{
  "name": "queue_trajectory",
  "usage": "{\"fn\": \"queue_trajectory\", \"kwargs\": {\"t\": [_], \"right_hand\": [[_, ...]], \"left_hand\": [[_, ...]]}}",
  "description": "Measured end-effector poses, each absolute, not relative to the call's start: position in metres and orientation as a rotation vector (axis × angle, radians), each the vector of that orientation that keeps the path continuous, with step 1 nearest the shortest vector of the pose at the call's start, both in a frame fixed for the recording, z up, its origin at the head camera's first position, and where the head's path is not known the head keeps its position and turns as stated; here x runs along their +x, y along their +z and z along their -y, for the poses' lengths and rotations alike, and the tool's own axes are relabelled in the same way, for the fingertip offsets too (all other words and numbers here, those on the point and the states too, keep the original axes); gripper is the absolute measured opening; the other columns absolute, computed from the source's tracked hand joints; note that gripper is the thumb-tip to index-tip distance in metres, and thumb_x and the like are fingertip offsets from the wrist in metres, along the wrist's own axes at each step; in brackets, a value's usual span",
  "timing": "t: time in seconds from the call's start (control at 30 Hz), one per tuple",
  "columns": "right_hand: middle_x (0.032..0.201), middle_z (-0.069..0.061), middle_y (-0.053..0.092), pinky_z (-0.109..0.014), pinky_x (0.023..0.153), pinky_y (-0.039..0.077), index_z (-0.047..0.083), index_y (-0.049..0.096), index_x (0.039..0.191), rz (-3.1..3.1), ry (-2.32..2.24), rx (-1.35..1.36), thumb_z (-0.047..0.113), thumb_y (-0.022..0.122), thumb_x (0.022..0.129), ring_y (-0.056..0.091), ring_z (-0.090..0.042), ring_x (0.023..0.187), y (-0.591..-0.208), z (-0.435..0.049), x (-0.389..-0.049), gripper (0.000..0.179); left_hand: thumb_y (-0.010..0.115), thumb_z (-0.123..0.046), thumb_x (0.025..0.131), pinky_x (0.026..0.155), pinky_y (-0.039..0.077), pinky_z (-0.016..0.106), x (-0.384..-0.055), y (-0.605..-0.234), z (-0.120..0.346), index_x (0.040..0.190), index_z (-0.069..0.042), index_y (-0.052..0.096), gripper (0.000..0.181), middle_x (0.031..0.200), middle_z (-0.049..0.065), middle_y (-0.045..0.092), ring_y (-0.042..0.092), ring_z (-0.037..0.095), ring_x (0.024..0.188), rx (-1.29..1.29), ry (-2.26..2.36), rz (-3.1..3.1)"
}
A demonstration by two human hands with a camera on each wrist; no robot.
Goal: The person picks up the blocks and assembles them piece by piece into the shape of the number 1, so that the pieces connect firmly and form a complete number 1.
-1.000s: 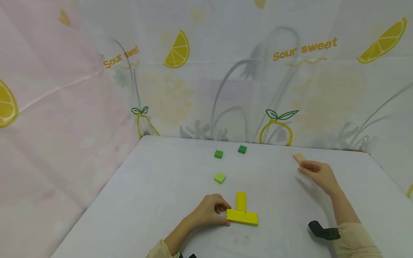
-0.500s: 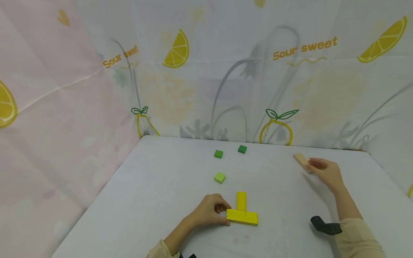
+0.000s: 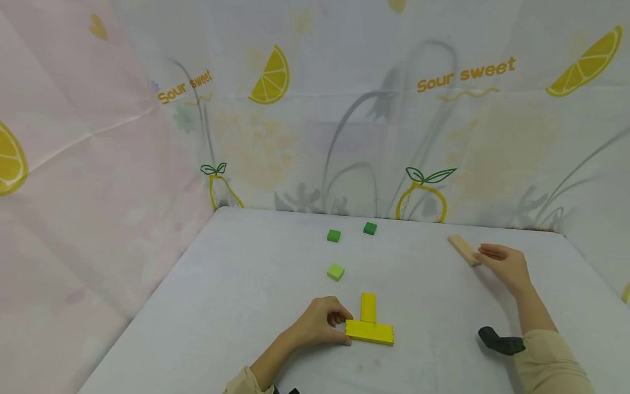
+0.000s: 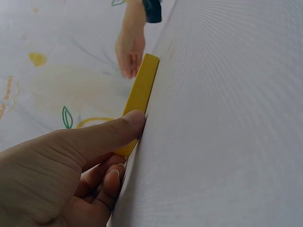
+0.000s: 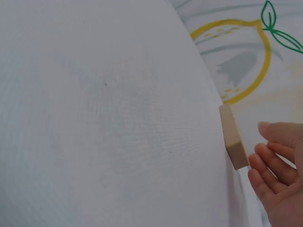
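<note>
Near the front of the table in the head view, my left hand (image 3: 319,323) pinches the left end of a flat yellow block (image 3: 370,332) between thumb and fingers. A second yellow block (image 3: 368,307) stands off the first one's far side, so the two form an upside-down T. In the left wrist view the thumb lies over the held yellow block (image 4: 142,90). At the back right lies a plain wooden block (image 3: 462,250). My right hand (image 3: 507,268) hovers beside its near end with fingers loosely extended, holding nothing; a small gap shows in the right wrist view beside the wooden block (image 5: 232,136).
Beyond the yellow blocks lies a light green block (image 3: 336,272). Two darker pieces, a mid-green block (image 3: 333,235) and a dark green block (image 3: 370,228), lie farther back. A lemon-printed cloth (image 3: 315,137) hangs behind the white table (image 3: 221,306).
My right hand has let go of the wooden block and drawn back to the right, exposing its near end. The left hand and the yellow blocks have stayed in place.
</note>
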State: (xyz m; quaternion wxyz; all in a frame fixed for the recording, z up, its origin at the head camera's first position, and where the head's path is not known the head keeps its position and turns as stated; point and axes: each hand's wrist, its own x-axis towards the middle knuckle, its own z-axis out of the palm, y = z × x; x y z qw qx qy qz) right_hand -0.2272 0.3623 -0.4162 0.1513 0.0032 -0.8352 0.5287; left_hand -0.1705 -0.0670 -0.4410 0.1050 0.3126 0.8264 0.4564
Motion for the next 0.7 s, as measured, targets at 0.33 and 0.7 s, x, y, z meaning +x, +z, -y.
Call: {"fn": "queue_trajectory", "kwargs": {"t": [0.33,0.7], "right_hand": [[0.078,0.036,0.054,-0.003,0.065,0.038,-0.026,0.048,0.116,2.504,1.438,-0.021,0.007,0.066,0.086,0.049,0.022,0.072,-0.420,-0.359,-0.226,0.048],[0.079,0.035,0.055,-0.004,0.065,0.037,-0.023,0.048,0.118,2.583,1.399,-0.010,0.013,0.066,0.087,0.047,0.022,0.074,-0.422,-0.352,-0.225,0.050]], "left_hand": [[0.086,-0.012,0.066,0.064,0.047,0.016,-0.169,-0.439,0.067,0.095,-0.003,0.072,0.033,0.079,-0.006,0.059,0.050,0.000,0.069,0.922,1.344,-2.434],[0.085,-0.011,0.066,0.064,0.047,0.016,-0.169,-0.440,0.067,0.095,-0.003,0.072,0.033,0.079,-0.006,0.059,0.050,0.000,0.069,0.912,1.354,-2.427]]}}
